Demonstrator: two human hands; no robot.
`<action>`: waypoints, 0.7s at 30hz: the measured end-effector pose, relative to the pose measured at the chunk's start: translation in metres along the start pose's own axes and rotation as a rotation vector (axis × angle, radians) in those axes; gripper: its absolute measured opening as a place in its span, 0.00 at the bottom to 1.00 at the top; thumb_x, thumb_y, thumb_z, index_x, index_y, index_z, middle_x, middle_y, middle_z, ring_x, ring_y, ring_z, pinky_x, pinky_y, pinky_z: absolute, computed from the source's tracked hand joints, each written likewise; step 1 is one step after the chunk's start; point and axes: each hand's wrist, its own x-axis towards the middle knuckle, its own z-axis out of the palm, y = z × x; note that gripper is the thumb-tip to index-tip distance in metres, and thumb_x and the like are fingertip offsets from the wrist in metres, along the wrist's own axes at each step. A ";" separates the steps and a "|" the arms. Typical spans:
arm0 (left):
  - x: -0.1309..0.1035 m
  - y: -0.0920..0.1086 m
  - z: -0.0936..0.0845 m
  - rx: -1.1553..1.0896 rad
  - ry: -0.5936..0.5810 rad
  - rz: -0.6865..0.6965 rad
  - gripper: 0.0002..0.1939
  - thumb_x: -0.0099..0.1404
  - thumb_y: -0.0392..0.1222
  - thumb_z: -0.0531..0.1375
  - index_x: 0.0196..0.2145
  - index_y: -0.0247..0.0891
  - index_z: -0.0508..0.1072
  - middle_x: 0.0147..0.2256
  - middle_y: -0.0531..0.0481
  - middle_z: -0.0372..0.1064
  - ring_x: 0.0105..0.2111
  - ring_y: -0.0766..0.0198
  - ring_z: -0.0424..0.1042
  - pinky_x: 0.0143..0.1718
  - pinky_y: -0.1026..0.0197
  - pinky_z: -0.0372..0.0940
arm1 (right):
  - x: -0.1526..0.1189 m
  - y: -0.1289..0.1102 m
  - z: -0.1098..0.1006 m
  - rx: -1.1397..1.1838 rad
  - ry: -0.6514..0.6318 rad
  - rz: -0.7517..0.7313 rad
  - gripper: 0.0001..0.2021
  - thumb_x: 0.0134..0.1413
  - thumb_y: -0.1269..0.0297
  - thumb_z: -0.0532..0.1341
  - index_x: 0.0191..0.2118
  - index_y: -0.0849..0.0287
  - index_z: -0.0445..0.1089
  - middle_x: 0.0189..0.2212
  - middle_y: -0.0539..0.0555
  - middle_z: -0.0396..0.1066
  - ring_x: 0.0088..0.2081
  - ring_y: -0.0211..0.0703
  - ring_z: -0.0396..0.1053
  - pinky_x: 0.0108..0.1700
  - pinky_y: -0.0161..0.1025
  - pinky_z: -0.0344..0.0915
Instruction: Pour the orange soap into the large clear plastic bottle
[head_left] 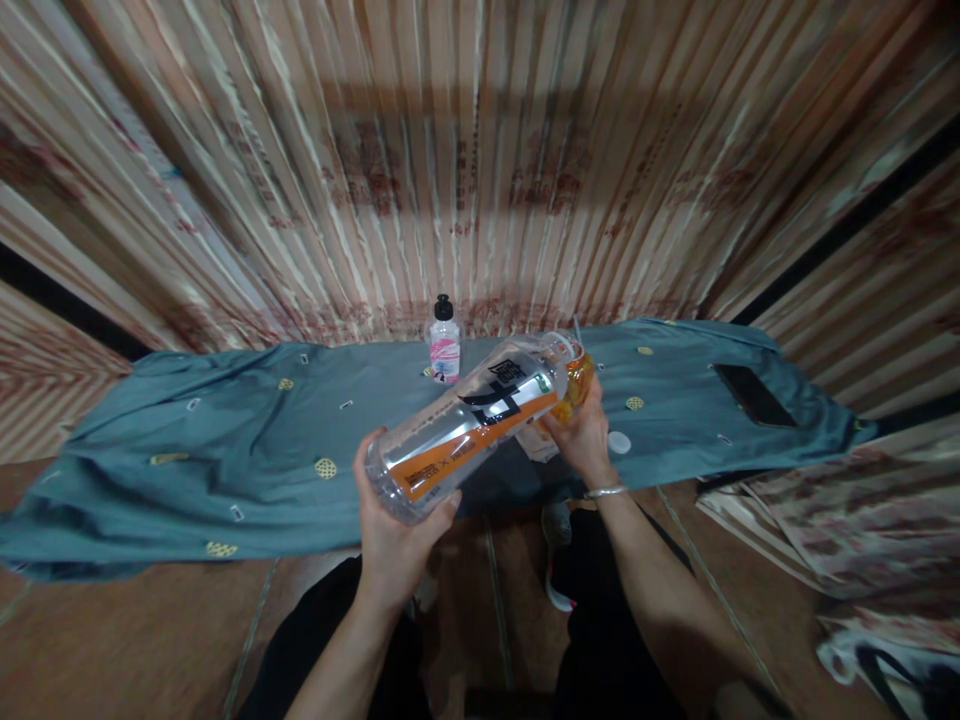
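My left hand (401, 535) is wrapped round the base of a large clear plastic bottle (472, 425) with a silver and orange label. The bottle is tilted, its neck pointing up and to the right. In my right hand (581, 435) is an amber see-through container (577, 385), held right at the bottle's mouth; its full shape is hidden behind the bottle and my fingers. A small white cap (619, 442) lies on the cloth beside my right wrist. Under the bottle neck, a pale flat packet-like item (536, 442) is partly covered.
A small clear bottle with a black top and pink label (445, 345) stands behind the large bottle. A black phone (754, 395) lies on the right of the blue-green patterned cloth (247, 450). Striped curtains (465, 180) hang close behind and at the sides.
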 end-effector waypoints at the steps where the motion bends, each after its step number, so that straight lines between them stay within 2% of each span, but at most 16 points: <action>1: 0.000 0.000 0.000 0.001 -0.002 0.004 0.50 0.48 0.43 0.79 0.62 0.45 0.58 0.51 0.45 0.74 0.47 0.54 0.80 0.50 0.54 0.76 | 0.000 0.000 0.000 0.004 -0.002 0.002 0.54 0.50 0.37 0.68 0.73 0.67 0.48 0.64 0.74 0.68 0.62 0.65 0.72 0.61 0.60 0.72; 6: 0.001 0.001 0.000 0.011 -0.008 -0.003 0.50 0.49 0.43 0.79 0.62 0.44 0.57 0.51 0.45 0.74 0.46 0.55 0.80 0.49 0.54 0.76 | 0.001 -0.002 -0.001 0.020 -0.007 0.009 0.56 0.49 0.36 0.69 0.73 0.66 0.48 0.64 0.74 0.68 0.64 0.67 0.69 0.63 0.61 0.69; 13: 0.000 -0.001 -0.001 0.022 -0.006 0.019 0.50 0.49 0.42 0.79 0.63 0.43 0.57 0.51 0.45 0.74 0.46 0.56 0.80 0.49 0.56 0.76 | 0.002 -0.002 0.001 0.029 0.027 -0.054 0.53 0.48 0.36 0.70 0.71 0.65 0.53 0.64 0.73 0.68 0.64 0.66 0.69 0.64 0.62 0.68; 21: 0.000 0.005 0.002 0.022 0.006 0.004 0.49 0.48 0.43 0.79 0.62 0.44 0.59 0.51 0.45 0.74 0.48 0.53 0.80 0.51 0.54 0.75 | 0.008 -0.006 -0.003 -0.017 0.009 0.019 0.57 0.46 0.36 0.71 0.72 0.64 0.48 0.61 0.73 0.71 0.60 0.68 0.73 0.58 0.60 0.72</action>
